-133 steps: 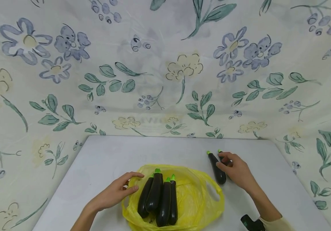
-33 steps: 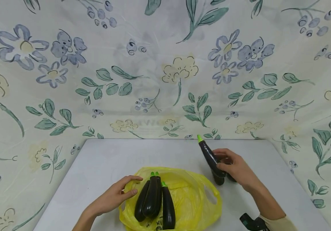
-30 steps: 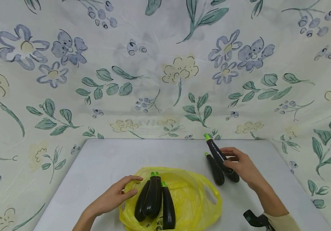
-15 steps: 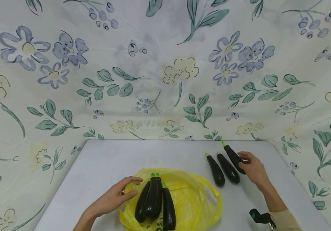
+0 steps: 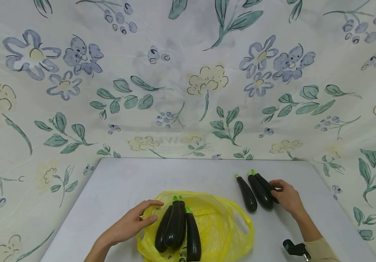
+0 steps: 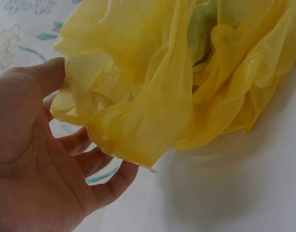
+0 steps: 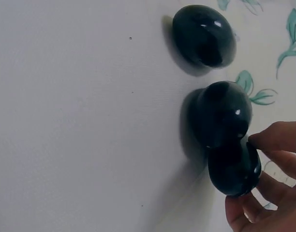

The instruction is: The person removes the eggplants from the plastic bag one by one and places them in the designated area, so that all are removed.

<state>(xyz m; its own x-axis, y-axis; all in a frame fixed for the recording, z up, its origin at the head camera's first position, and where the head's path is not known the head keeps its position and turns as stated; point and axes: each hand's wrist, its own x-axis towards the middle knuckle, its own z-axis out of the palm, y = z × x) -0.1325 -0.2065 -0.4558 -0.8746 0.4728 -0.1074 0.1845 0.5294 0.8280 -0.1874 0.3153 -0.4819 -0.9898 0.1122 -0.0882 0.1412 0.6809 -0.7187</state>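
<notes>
My left hand (image 5: 130, 222) holds the left rim of a yellow plastic bag (image 5: 218, 229), which lies with its mouth open on the table. In the left wrist view the thin film of the bag (image 6: 157, 101) hangs between the thumb and the fingers. Several glossy dark eggplants (image 5: 173, 225) with bright green stem ends lie inside it. Right of the bag, my right hand (image 5: 286, 196) grips the thick end of an eggplant (image 5: 262, 180). That eggplant touches a second eggplant (image 7: 225, 113); a third eggplant (image 7: 204, 36) lies apart, nearer the bag.
The white table (image 5: 135, 174) ends at a floral cloth (image 5: 165, 87) behind it. A bag handle loop (image 5: 241, 222) spreads toward the eggplants on the right. A black wrist device (image 5: 295, 248) sits by the right sleeve.
My right hand has carried an eggplant rightward over the two on the table and lowered it at the right end of their row, then against its neighbour. The left hand stays at the bag.
</notes>
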